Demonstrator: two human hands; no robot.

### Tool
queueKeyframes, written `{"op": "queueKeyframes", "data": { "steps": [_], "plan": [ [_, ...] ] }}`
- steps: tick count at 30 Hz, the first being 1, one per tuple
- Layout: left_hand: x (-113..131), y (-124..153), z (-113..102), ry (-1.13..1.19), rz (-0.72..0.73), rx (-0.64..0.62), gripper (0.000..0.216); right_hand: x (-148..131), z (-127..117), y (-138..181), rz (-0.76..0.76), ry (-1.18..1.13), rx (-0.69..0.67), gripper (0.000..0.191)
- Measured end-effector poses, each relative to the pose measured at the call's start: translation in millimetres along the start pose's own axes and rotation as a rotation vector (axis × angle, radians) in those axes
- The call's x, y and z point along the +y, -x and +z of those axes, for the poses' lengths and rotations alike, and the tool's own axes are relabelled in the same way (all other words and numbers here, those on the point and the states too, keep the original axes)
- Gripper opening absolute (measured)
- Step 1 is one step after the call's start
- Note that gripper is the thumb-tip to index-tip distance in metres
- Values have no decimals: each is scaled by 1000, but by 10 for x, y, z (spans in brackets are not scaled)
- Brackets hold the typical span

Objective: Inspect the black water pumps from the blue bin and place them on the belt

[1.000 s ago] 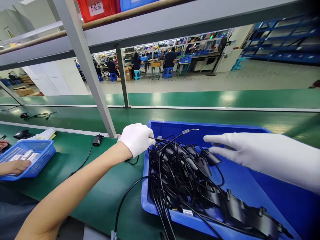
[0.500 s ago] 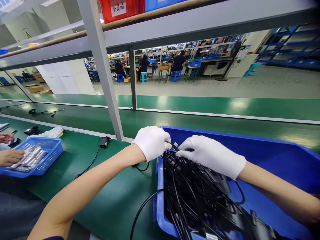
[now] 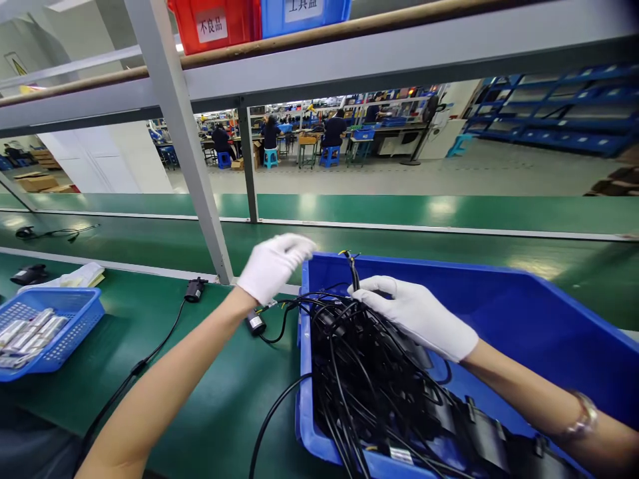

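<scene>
My right hand (image 3: 419,318), in a white glove, pinches a bunch of black cables (image 3: 355,278) between thumb and fingers. Their ends point up, with short bare yellow wires at the tips. Left of it, my gloved left hand (image 3: 276,267) hovers above the bin's corner, holding nothing, fingers stretched out. Below both hands is a large blue bin (image 3: 449,265). Tangled black cables (image 3: 367,379) and black housings (image 3: 486,432) fill its near left part. A small black cylindrical part (image 3: 256,324) with a cable lies outside the bin, under my left hand.
On the green bench (image 3: 224,399) lies a black connector (image 3: 194,289) with a long cable. A blue basket (image 3: 74,326) of silvery pieces stands at left. A grey post (image 3: 187,146) rises behind, carrying a shelf with a red bin (image 3: 214,26) and a blue bin (image 3: 304,16).
My left hand has let go of the cable and moved up and left. The cable ends now stand upright in my right hand. A co-worker's hands at left have gone from view.
</scene>
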State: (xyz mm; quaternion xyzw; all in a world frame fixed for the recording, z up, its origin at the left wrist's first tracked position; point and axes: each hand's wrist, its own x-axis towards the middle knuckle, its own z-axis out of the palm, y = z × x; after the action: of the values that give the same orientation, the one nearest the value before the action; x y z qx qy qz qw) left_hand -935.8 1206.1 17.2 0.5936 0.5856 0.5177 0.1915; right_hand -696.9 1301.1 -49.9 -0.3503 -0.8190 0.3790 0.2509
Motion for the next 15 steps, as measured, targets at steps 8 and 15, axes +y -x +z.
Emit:
{"op": "queueKeyframes", "data": {
  "steps": [8, 15],
  "plan": [
    [56, 113, 475, -92, -74, -155, 17, -135, 83, 30, -63, 101, 52, 31],
    [32, 107, 427, -113, -175, -113, 21, -128, 121, 82, -71, 151, 153, 28]
  ]
}}
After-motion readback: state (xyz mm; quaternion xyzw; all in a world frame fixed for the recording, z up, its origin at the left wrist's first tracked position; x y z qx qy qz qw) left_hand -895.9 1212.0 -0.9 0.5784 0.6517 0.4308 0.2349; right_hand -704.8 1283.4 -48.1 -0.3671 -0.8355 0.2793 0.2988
